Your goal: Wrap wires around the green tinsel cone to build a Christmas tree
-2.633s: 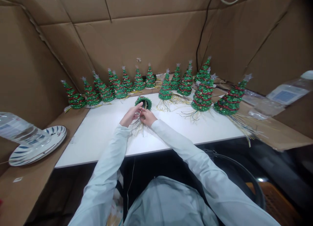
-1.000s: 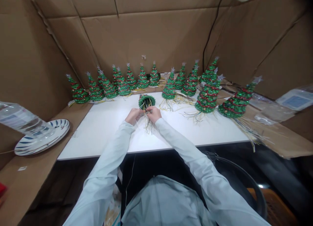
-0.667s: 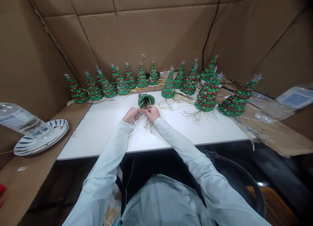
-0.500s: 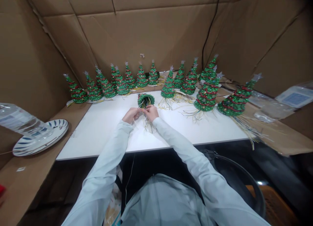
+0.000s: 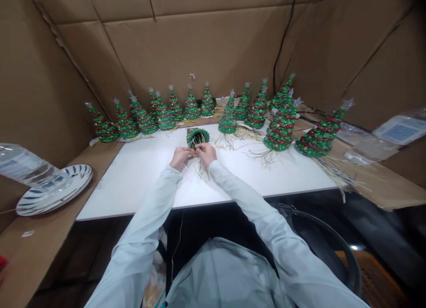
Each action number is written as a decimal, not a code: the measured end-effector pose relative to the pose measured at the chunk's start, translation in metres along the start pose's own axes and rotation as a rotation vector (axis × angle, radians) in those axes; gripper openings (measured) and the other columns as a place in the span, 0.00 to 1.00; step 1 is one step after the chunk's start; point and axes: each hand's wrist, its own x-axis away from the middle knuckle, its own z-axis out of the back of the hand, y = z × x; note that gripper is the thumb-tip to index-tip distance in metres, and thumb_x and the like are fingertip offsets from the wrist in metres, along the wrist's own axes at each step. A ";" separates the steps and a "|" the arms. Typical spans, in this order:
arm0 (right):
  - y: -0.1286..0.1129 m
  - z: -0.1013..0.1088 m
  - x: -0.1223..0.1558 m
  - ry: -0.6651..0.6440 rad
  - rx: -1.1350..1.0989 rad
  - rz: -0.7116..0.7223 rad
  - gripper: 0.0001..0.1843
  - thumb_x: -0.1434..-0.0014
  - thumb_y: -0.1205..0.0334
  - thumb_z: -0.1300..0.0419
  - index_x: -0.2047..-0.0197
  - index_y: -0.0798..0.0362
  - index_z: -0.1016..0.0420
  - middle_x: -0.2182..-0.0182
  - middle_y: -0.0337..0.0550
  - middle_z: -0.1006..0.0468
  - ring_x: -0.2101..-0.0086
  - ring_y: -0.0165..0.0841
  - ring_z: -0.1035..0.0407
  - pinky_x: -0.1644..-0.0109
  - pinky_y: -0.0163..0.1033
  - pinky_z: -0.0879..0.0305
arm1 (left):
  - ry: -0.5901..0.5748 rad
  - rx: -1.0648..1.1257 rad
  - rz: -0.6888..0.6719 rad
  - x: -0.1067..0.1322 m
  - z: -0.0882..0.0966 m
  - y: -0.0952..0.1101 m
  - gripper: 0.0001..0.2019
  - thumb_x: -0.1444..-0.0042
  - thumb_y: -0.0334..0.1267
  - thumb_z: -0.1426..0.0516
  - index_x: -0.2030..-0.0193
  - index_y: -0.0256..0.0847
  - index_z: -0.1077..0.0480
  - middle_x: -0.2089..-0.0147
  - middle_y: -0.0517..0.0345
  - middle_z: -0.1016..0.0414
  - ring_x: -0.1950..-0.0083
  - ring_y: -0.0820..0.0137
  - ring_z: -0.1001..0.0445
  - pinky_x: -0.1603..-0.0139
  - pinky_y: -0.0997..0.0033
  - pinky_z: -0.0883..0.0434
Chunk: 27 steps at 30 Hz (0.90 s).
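A small green Christmas tree (image 5: 205, 134) lies on its side on the white board (image 5: 133, 175), its hollow base facing me. Thin yellow, white and dark wires (image 5: 201, 166) come out of that base and trail over the board. My left hand (image 5: 180, 156) is closed in a pinch on wires just in front of the opening. Close beside it, my right hand (image 5: 207, 153) also pinches wires, with fingertips nearly meeting those of the left. Which single wires each hand holds is too small to tell.
Several finished-looking trees (image 5: 228, 115) stand along the back, some with loose wires. A plate (image 5: 80, 172) with a tilted water bottle (image 5: 36, 170) is at left. Plastic packaging (image 5: 392, 135) lies at right. Cardboard walls (image 5: 213, 46) enclose the board.
My left hand has shifted slightly, its fingers turned more toward the tree's opening. The right hand stays almost in place, still pinching wires. The camera view has moved a little.
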 end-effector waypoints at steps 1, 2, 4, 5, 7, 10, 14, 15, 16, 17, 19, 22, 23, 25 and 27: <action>0.000 0.000 0.000 -0.017 0.027 0.023 0.09 0.49 0.68 0.44 0.65 0.54 0.24 0.60 0.44 0.25 0.55 0.32 0.34 0.47 0.38 0.42 | 0.003 0.014 0.009 0.000 -0.001 0.000 0.07 0.63 0.28 0.39 0.76 0.34 0.34 0.88 0.68 0.44 0.88 0.85 0.54 0.86 0.78 0.59; 0.000 -0.001 0.001 -0.033 0.055 0.036 0.08 0.50 0.68 0.43 0.67 0.54 0.23 0.59 0.45 0.26 0.55 0.33 0.34 0.46 0.39 0.43 | -0.007 0.029 0.024 0.000 0.000 0.001 0.07 0.63 0.28 0.39 0.76 0.34 0.34 0.88 0.68 0.45 0.88 0.85 0.54 0.86 0.79 0.59; 0.002 -0.003 0.001 -0.044 0.102 0.047 0.08 0.50 0.69 0.43 0.69 0.55 0.23 0.59 0.46 0.27 0.54 0.35 0.35 0.45 0.40 0.44 | -0.059 0.058 0.051 -0.001 0.002 0.002 0.06 0.62 0.27 0.40 0.75 0.33 0.33 0.88 0.70 0.49 0.88 0.85 0.56 0.86 0.79 0.61; 0.003 -0.004 0.001 -0.040 0.119 0.050 0.08 0.51 0.69 0.44 0.69 0.55 0.23 0.58 0.47 0.28 0.54 0.35 0.35 0.45 0.41 0.44 | -0.092 0.072 0.063 -0.002 0.003 0.003 0.06 0.62 0.28 0.40 0.74 0.33 0.33 0.88 0.71 0.51 0.88 0.86 0.57 0.86 0.79 0.62; 0.005 -0.006 0.002 -0.030 0.151 0.049 0.09 0.51 0.71 0.44 0.69 0.56 0.23 0.58 0.47 0.28 0.54 0.36 0.36 0.46 0.41 0.44 | -0.161 0.113 0.097 -0.003 0.007 0.004 0.07 0.61 0.28 0.39 0.73 0.32 0.32 0.88 0.72 0.54 0.88 0.85 0.58 0.86 0.79 0.62; 0.008 -0.007 0.002 -0.055 0.198 0.076 0.10 0.51 0.72 0.45 0.69 0.55 0.23 0.58 0.47 0.29 0.55 0.36 0.37 0.46 0.42 0.44 | -0.233 0.179 0.137 -0.004 0.008 0.005 0.08 0.61 0.30 0.38 0.73 0.33 0.33 0.88 0.73 0.55 0.88 0.85 0.59 0.86 0.80 0.62; 0.011 -0.009 0.003 -0.114 0.276 0.167 0.11 0.48 0.70 0.46 0.66 0.53 0.22 0.57 0.47 0.31 0.52 0.37 0.40 0.45 0.44 0.45 | -0.191 0.172 0.128 -0.003 0.004 0.005 0.12 0.61 0.33 0.37 0.78 0.35 0.39 0.87 0.73 0.54 0.88 0.86 0.58 0.87 0.80 0.62; 0.010 -0.009 0.004 -0.123 0.289 0.177 0.11 0.48 0.69 0.46 0.65 0.53 0.22 0.57 0.47 0.31 0.52 0.38 0.41 0.45 0.44 0.46 | -0.172 0.163 0.131 -0.003 0.003 0.005 0.13 0.61 0.34 0.37 0.78 0.36 0.40 0.88 0.73 0.55 0.88 0.86 0.58 0.87 0.80 0.62; 0.010 -0.009 0.004 -0.130 0.297 0.182 0.10 0.48 0.68 0.45 0.65 0.52 0.22 0.56 0.48 0.32 0.51 0.38 0.42 0.45 0.45 0.46 | -0.156 0.157 0.132 -0.003 0.002 0.005 0.14 0.61 0.36 0.36 0.78 0.36 0.40 0.88 0.73 0.56 0.88 0.85 0.58 0.86 0.80 0.62; 0.009 -0.008 0.005 -0.133 0.300 0.181 0.10 0.48 0.66 0.44 0.66 0.52 0.22 0.56 0.48 0.32 0.51 0.38 0.42 0.45 0.45 0.46 | -0.146 0.154 0.129 -0.003 0.002 0.005 0.15 0.60 0.37 0.36 0.79 0.36 0.41 0.88 0.74 0.56 0.88 0.85 0.58 0.86 0.80 0.62; 0.006 -0.006 0.006 -0.133 0.301 0.162 0.11 0.46 0.62 0.46 0.69 0.54 0.22 0.56 0.49 0.32 0.51 0.40 0.41 0.45 0.46 0.46 | -0.142 0.154 0.115 -0.002 0.002 0.004 0.16 0.60 0.39 0.36 0.79 0.37 0.42 0.88 0.74 0.58 0.88 0.85 0.59 0.86 0.79 0.62; 0.004 -0.002 0.005 -0.129 0.315 0.139 0.18 0.42 0.60 0.51 0.72 0.57 0.23 0.57 0.53 0.31 0.53 0.41 0.39 0.46 0.46 0.45 | -0.145 0.146 0.100 -0.002 0.002 0.004 0.19 0.60 0.40 0.37 0.81 0.39 0.46 0.88 0.74 0.58 0.88 0.85 0.58 0.86 0.78 0.62; 0.005 -0.001 0.005 -0.136 0.328 0.146 0.17 0.42 0.61 0.52 0.71 0.58 0.23 0.57 0.53 0.31 0.54 0.41 0.38 0.46 0.45 0.44 | -0.140 0.140 0.098 -0.002 0.002 0.004 0.20 0.60 0.40 0.37 0.82 0.40 0.47 0.88 0.74 0.57 0.88 0.85 0.58 0.86 0.78 0.62; 0.007 0.000 0.004 -0.157 0.360 0.185 0.12 0.46 0.65 0.48 0.67 0.58 0.24 0.56 0.52 0.31 0.55 0.39 0.37 0.47 0.43 0.42 | -0.125 0.122 0.089 -0.003 0.001 0.003 0.20 0.60 0.38 0.37 0.82 0.40 0.48 0.88 0.73 0.56 0.88 0.85 0.57 0.86 0.78 0.60; 0.011 0.001 0.004 -0.165 0.390 0.224 0.12 0.51 0.70 0.44 0.62 0.56 0.25 0.56 0.50 0.32 0.56 0.38 0.36 0.48 0.42 0.40 | -0.105 0.108 0.074 -0.003 0.000 0.003 0.19 0.60 0.37 0.37 0.82 0.40 0.47 0.88 0.71 0.53 0.88 0.83 0.52 0.86 0.78 0.56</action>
